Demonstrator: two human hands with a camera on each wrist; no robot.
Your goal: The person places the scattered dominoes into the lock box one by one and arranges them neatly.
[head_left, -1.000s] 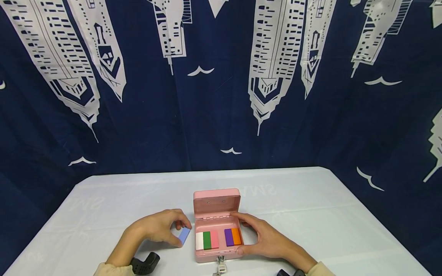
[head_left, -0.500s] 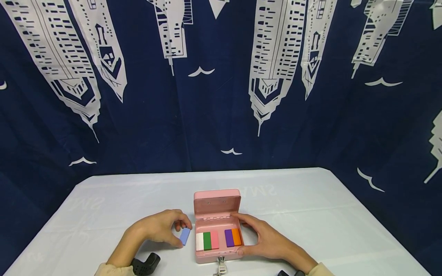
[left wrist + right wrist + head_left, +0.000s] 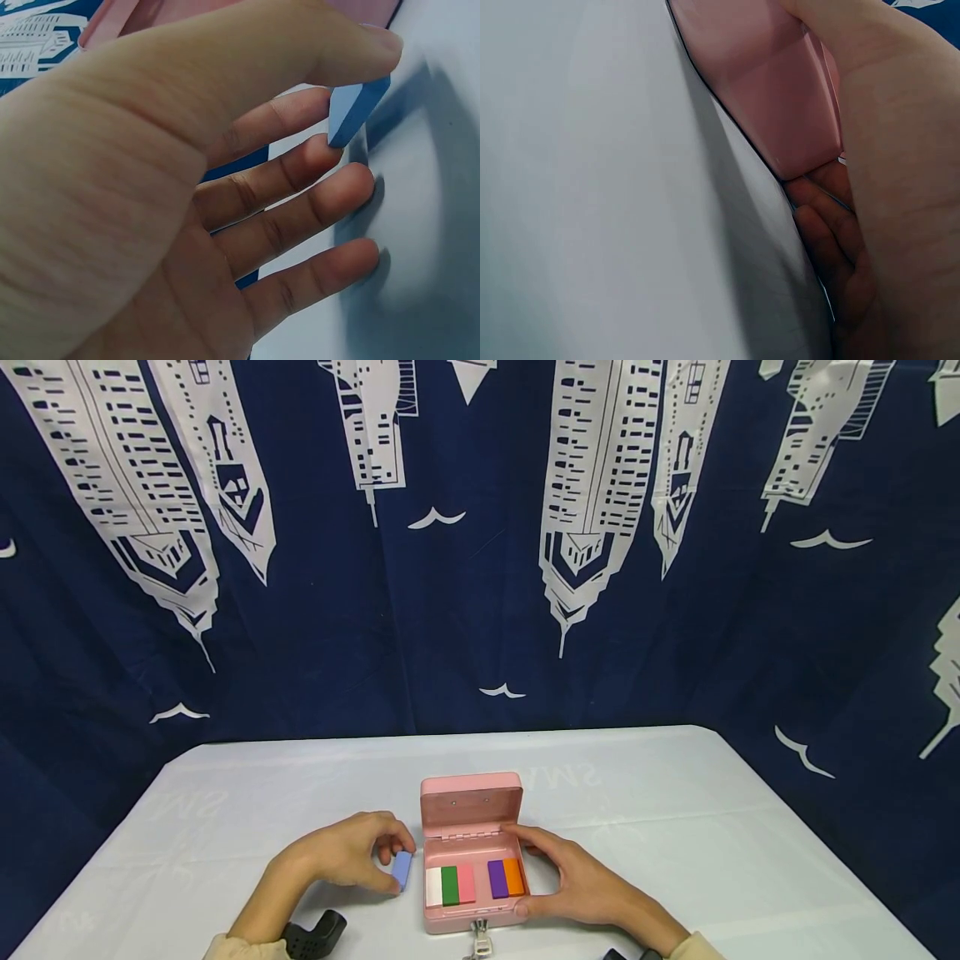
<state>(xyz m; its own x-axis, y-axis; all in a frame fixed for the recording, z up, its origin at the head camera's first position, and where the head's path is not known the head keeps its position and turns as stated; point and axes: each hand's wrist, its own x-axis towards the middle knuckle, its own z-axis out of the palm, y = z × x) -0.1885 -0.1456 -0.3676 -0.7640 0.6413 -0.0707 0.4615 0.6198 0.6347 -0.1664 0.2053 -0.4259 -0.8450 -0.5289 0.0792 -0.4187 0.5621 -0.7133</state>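
A pink metal cash box sits on the table, its lid raised at the back. Inside, white, green and pink blocks line the left side; purple and orange blocks stand at the right. Just left of the box, my left hand pinches a small blue block between thumb and fingers; the other fingers spread below it in the left wrist view. My right hand holds the box's right side, thumb at the front corner and index finger near the hinge.
Keys hang from the lock at the box's front. White cloth covers the table, and a dark blue curtain with printed buildings rises behind it. Black wrist devices sit below the hands.
The blue block has turned in my left fingers, from slanted to more upright, with a slight shift of the fingertips. My right hand and the box stay in place.
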